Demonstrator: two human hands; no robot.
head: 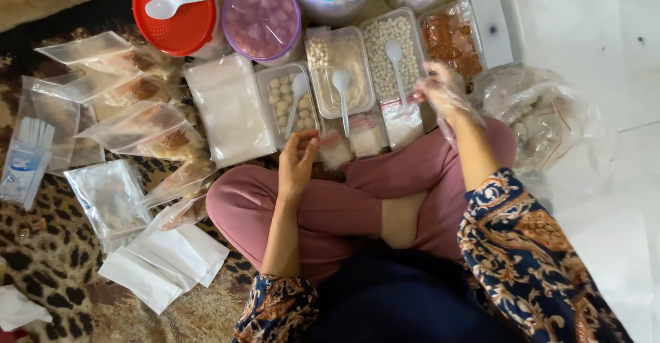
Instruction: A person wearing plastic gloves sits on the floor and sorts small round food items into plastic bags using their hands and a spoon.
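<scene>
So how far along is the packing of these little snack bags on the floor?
Done: several filled clear plastic bags lie on the leopard-print rug. In hand: the left hand holds a small clear bag, and the gloved right hand reaches the clear tub of white balls. Left: a stack of empty white pouches waits.

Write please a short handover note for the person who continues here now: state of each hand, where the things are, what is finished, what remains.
Left hand: bare, fingers pinching a small clear bag above the lap.
Right hand: in a thin plastic glove, at the spoon in the tray of small white balls.
Things: more trays with spoons ahead, one with larger pale balls, one with crumbs; lidded tubs behind them.
Done: several filled bags lie at the left on the rug.
Left: small bags in front of the knees look only partly filled; empty bags wait at the left.
</scene>
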